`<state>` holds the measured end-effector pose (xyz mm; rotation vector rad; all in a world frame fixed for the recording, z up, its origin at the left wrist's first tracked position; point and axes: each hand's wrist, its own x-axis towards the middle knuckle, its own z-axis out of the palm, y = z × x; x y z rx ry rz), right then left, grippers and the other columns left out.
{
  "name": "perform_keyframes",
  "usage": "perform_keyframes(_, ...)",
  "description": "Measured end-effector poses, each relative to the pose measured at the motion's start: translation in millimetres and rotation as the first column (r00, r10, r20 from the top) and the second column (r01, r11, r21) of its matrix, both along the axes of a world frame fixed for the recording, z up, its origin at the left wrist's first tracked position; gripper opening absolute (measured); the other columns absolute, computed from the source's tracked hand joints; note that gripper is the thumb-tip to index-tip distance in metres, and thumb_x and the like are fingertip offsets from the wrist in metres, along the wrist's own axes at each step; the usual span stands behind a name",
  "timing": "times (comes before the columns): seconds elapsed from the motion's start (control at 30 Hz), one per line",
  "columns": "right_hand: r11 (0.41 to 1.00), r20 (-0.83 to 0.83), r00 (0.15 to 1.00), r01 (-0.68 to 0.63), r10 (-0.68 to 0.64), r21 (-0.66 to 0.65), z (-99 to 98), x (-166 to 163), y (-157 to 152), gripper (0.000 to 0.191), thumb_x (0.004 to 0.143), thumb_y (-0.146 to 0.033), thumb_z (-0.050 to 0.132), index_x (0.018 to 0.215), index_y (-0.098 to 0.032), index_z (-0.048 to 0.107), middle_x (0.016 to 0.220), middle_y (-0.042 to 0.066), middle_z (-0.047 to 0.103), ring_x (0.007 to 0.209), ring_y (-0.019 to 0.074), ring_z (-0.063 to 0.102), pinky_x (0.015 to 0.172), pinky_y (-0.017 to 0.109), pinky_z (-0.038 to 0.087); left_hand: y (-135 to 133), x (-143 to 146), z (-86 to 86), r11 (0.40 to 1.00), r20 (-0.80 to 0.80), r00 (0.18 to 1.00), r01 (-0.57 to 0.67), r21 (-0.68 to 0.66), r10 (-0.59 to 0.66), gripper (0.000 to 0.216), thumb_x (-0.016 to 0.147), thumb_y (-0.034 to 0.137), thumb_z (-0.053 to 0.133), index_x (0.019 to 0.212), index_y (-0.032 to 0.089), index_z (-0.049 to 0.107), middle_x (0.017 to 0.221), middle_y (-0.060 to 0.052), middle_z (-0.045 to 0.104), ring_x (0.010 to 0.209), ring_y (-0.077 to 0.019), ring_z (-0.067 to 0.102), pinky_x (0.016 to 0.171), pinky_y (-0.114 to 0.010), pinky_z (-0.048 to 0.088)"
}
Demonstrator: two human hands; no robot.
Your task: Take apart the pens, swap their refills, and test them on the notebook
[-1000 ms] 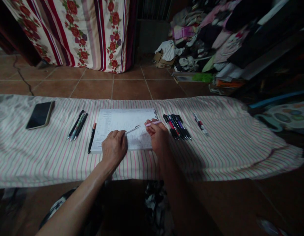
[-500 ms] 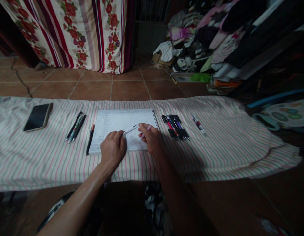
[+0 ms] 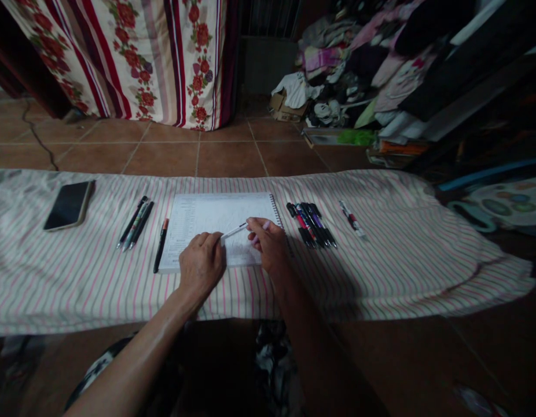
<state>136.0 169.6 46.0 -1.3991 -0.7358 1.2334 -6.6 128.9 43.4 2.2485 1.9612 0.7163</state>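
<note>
An open spiral notebook (image 3: 211,217) lies on a striped cloth (image 3: 381,266). My left hand (image 3: 201,262) rests on the notebook's near edge, fingers closed on a thin white pen part (image 3: 234,231) that points up and right. My right hand (image 3: 268,243) is closed around a pale pink pen piece (image 3: 263,226), its fingertips touching the tip of the white part over the page.
A black phone (image 3: 69,204) lies at the far left of the cloth. Three pens (image 3: 135,223) and a black pen with an orange tip (image 3: 161,244) lie left of the notebook. Several pens (image 3: 311,223) and one more pen (image 3: 353,220) lie to its right. Clothes pile (image 3: 359,63) behind.
My right hand has moved left from the notebook's right edge toward my left hand, bringing the pink piece up to the tip of the white part.
</note>
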Motion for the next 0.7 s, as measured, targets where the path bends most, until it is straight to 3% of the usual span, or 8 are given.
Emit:
perform_keyframes(0.23,0.989,0.040,0.988,0.150,-0.150,0.010,-0.2,7,5,0.021,0.062,-0.033,0.064,0.070,-0.014,0.060,0.047,-0.005,0.053,0.039,0.0036,0.041,0.035,0.014,0.027,0,-4,-0.1,0.999,-0.079,0.997,-0.007,0.031,0.009,0.025,0.085,0.024,0.042,0.100,0.018,0.062,0.084,-0.005,0.064,0.083,-0.0207,0.055,0.066,-0.030,0.040)
perform_keyframes(0.47,0.998,0.198,0.978,0.070,-0.069,-0.001,-4.9,12,6,0.015,0.062,-0.028,0.061,0.066,-0.014,0.063,0.043,-0.005,0.053,0.036,0.0047,0.039,0.034,0.016,0.027,1,-4,1.5,1.000,-0.140,0.990,-0.013,0.026,0.016,0.025,0.085,0.023,0.043,0.100,0.021,0.063,0.087,-0.005,0.064,0.087,-0.0226,0.051,0.066,-0.032,0.040)
perform_keyframes(0.7,0.999,0.184,0.982,0.033,-0.035,0.015,-6.9,13,7,0.012,0.060,-0.024,0.058,0.054,-0.014,0.058,0.046,-0.002,0.056,0.038,0.0044,0.040,0.036,0.016,0.030,1,-2,2.9,1.000,-0.144,0.989,-0.022,-0.003,0.021,0.025,0.087,0.024,0.041,0.096,0.021,0.064,0.085,-0.005,0.063,0.086,-0.0227,0.049,0.065,-0.032,0.040)
